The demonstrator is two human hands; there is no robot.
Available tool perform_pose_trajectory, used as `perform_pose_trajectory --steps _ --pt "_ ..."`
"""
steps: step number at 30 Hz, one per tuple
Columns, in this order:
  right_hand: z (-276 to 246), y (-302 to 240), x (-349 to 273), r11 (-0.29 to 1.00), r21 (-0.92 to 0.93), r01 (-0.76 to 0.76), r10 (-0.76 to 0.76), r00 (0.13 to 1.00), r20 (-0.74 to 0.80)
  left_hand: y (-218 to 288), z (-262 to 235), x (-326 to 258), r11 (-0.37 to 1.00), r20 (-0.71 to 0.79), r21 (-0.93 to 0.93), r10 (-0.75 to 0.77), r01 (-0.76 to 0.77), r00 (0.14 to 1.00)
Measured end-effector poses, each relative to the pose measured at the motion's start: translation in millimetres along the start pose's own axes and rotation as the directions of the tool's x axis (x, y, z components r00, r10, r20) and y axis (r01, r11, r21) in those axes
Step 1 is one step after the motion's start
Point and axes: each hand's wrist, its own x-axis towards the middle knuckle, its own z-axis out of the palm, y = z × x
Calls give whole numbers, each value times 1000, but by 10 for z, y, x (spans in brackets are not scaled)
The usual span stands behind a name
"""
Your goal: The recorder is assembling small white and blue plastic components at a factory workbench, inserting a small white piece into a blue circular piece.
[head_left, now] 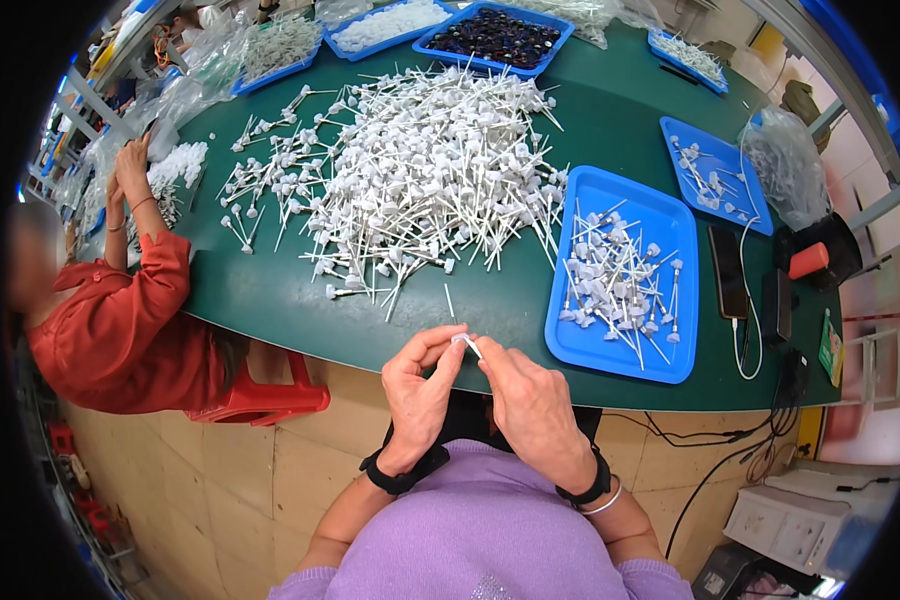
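My left hand and my right hand meet at the table's near edge, both closed in a pinch. Between the fingertips is a small white plastic piece with a thin tube; the fingers hide part of it. A loose white tube lies just beyond my hands. Farther out spreads a big heap of white caps with thin tubes. To the right of my hands, a blue tray holds more such pieces, some with a metallic collar.
A smaller blue tray, a phone on a white cable and a black holder stand at the right. Blue trays of parts line the far side. At the left, a person in a red sleeve works near a red stool.
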Motion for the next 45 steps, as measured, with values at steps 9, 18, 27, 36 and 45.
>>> perform_pose_trajectory --steps 9,18,27,36,45 --pt "-29 -22 37 996 -91 -3 11 996 90 4 12 -24 974 -22 202 106 -99 994" --pt "-346 -46 81 999 13 46 -47 995 85 62 -64 43 996 78 -58 -60 64 995" --pt "-326 110 -78 998 67 -2 0 999 32 116 -21 34 986 95 -89 -131 140 987" --pt "-401 285 -205 993 115 -38 42 999 -35 50 68 61 991 139 -11 -129 131 982" --pt "-517 388 -376 948 255 -193 256 934 -248 209 528 161 993 302 -27 -101 114 948"
